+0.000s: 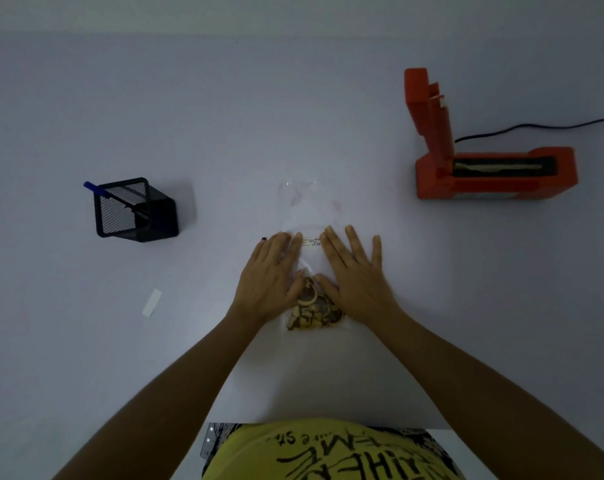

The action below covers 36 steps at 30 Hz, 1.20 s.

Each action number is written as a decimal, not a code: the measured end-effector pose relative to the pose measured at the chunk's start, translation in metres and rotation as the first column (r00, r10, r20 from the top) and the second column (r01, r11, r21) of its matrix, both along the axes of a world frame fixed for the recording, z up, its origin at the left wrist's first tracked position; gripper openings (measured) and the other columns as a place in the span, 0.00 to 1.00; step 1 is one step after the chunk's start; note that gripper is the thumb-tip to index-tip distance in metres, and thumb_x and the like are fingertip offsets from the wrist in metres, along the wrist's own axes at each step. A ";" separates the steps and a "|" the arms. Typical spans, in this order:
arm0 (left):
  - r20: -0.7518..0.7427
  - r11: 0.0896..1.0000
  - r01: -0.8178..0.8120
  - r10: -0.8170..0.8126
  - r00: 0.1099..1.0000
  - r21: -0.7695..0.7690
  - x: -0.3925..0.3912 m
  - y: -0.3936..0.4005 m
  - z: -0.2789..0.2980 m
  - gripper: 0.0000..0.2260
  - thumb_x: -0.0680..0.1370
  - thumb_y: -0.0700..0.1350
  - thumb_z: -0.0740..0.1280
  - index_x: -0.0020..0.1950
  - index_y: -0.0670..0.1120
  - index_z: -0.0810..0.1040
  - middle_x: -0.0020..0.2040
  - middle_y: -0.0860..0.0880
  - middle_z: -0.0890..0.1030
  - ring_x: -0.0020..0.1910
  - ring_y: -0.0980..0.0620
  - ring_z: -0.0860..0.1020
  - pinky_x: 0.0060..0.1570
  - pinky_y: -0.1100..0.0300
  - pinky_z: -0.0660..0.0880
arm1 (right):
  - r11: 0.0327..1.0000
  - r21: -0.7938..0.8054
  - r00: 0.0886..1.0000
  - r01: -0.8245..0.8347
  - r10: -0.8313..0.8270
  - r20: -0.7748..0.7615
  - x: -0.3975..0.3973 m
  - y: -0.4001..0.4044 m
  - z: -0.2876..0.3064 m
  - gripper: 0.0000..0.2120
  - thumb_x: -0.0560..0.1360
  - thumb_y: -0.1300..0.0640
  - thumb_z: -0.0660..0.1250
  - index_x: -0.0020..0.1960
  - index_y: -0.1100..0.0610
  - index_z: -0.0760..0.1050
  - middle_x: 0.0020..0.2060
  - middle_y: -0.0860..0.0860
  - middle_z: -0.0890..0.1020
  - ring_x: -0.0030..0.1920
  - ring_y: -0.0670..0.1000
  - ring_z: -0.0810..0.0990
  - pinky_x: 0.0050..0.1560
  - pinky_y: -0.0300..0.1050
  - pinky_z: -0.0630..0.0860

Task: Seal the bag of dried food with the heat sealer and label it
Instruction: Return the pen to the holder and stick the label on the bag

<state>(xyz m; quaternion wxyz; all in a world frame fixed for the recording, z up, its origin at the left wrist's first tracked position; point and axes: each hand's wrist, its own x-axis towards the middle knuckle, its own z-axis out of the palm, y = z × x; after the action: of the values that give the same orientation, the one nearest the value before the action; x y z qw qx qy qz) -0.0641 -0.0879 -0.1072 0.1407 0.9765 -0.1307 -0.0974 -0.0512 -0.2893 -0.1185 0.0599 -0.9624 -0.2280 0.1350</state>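
A clear plastic bag (305,206) lies flat on the white table, its mouth pointing away from me. Dried food pieces (312,308) are bunched at its near end. A small written label (311,242) sits on the bag between my fingertips. My left hand (271,275) rests flat on the bag's left side, fingers spread. On the bag's right side my right hand (354,271) lies flat in the same way. The orange heat sealer (491,174) stands at the right with its lid raised, apart from both hands.
A black mesh pen holder (134,209) with a blue pen (98,189) stands at the left. A small white paper strip (152,303) lies near it toward me. The sealer's black cord (536,126) runs off to the right. The table's near edge is at my waist.
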 end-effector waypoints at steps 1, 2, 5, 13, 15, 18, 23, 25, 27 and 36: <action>0.005 1.000 -0.001 0.001 1.000 -0.016 0.000 0.001 0.000 0.28 0.80 0.56 0.55 0.76 0.45 0.58 0.70 0.42 0.67 0.67 0.46 0.67 0.67 0.50 0.68 | 1.000 0.004 1.000 0.004 -0.004 -0.007 0.000 0.000 0.000 0.32 0.80 0.37 0.48 0.78 0.53 0.53 0.78 0.50 0.56 0.78 0.57 0.50 0.72 0.70 0.45; 0.010 1.000 0.001 -0.001 1.000 -0.027 0.000 0.002 0.000 0.28 0.80 0.56 0.55 0.77 0.46 0.58 0.70 0.42 0.67 0.66 0.47 0.67 0.65 0.51 0.69 | 1.000 0.004 1.000 0.007 -0.007 -0.008 0.000 0.000 0.001 0.32 0.80 0.37 0.47 0.78 0.51 0.52 0.78 0.49 0.55 0.78 0.57 0.50 0.72 0.69 0.44; 0.044 1.000 0.010 -0.009 0.999 -0.027 0.002 0.005 0.002 0.26 0.80 0.56 0.54 0.75 0.46 0.62 0.69 0.43 0.68 0.63 0.47 0.70 0.61 0.54 0.72 | 1.000 0.012 1.000 0.010 -0.010 -0.013 0.001 0.000 0.001 0.31 0.80 0.37 0.48 0.78 0.51 0.52 0.78 0.49 0.55 0.78 0.56 0.49 0.72 0.69 0.43; 0.010 1.000 -0.013 0.013 1.000 0.026 -0.009 -0.001 -0.003 0.28 0.81 0.57 0.48 0.77 0.42 0.56 0.74 0.39 0.63 0.73 0.43 0.62 0.71 0.46 0.63 | 0.992 0.081 0.992 0.094 -0.087 -0.087 0.003 0.003 0.004 0.36 0.79 0.37 0.48 0.78 0.58 0.46 0.78 0.53 0.49 0.78 0.53 0.44 0.74 0.64 0.37; 0.006 0.999 -0.033 0.033 0.999 0.040 -0.011 0.000 -0.003 0.29 0.81 0.58 0.47 0.78 0.43 0.54 0.76 0.40 0.61 0.76 0.43 0.58 0.72 0.45 0.61 | 0.975 0.162 0.984 0.152 -0.134 -0.118 0.005 0.004 0.010 0.37 0.79 0.38 0.52 0.78 0.59 0.44 0.78 0.53 0.48 0.78 0.51 0.44 0.75 0.62 0.38; 0.066 0.980 -0.194 0.196 0.978 -0.045 -0.015 -0.004 0.012 0.26 0.80 0.56 0.55 0.74 0.43 0.63 0.71 0.42 0.69 0.71 0.43 0.66 0.67 0.48 0.68 | 0.876 0.366 0.949 0.315 -0.286 -0.134 0.005 0.008 0.025 0.34 0.79 0.46 0.61 0.78 0.58 0.51 0.77 0.55 0.58 0.77 0.53 0.54 0.75 0.56 0.52; -0.174 0.712 -0.648 0.626 0.760 -0.271 -0.027 -0.021 0.033 0.19 0.80 0.51 0.61 0.67 0.41 0.68 0.61 0.42 0.74 0.56 0.44 0.76 0.54 0.54 0.75 | 0.591 0.382 0.701 0.710 -0.645 -0.306 -0.011 0.019 0.041 0.26 0.76 0.49 0.68 0.69 0.58 0.66 0.62 0.56 0.74 0.59 0.54 0.75 0.56 0.45 0.75; -0.307 0.621 -0.738 0.672 0.674 -0.262 -0.027 -0.027 0.035 0.19 0.81 0.52 0.60 0.67 0.42 0.68 0.60 0.43 0.76 0.56 0.44 0.77 0.53 0.53 0.74 | 0.519 0.339 0.619 0.785 -0.674 -0.403 -0.016 0.023 0.041 0.25 0.74 0.49 0.70 0.66 0.59 0.67 0.57 0.57 0.77 0.53 0.54 0.79 0.49 0.43 0.75; -0.375 0.575 -0.777 0.682 0.628 -0.255 -0.025 -0.032 0.035 0.18 0.80 0.51 0.61 0.65 0.43 0.67 0.56 0.42 0.79 0.53 0.44 0.79 0.50 0.53 0.75 | 0.461 0.343 0.574 0.818 -0.682 -0.453 -0.020 0.026 0.041 0.24 0.73 0.50 0.72 0.63 0.60 0.69 0.49 0.57 0.81 0.46 0.53 0.80 0.43 0.41 0.74; -0.461 0.576 -0.767 0.620 0.635 -0.282 -0.018 -0.024 0.030 0.08 0.79 0.47 0.64 0.46 0.44 0.78 0.40 0.49 0.80 0.43 0.48 0.79 0.41 0.59 0.71 | 0.423 0.280 0.507 0.862 -0.693 -0.512 -0.023 0.027 0.043 0.13 0.72 0.59 0.73 0.53 0.62 0.75 0.42 0.55 0.81 0.41 0.50 0.78 0.41 0.40 0.73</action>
<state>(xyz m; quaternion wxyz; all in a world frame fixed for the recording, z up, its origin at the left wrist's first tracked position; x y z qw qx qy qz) -0.0819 -0.1115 -0.0772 0.4100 0.8568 0.2729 -0.1528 -0.0745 -0.2624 -0.0756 0.4007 -0.8665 0.2376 0.1796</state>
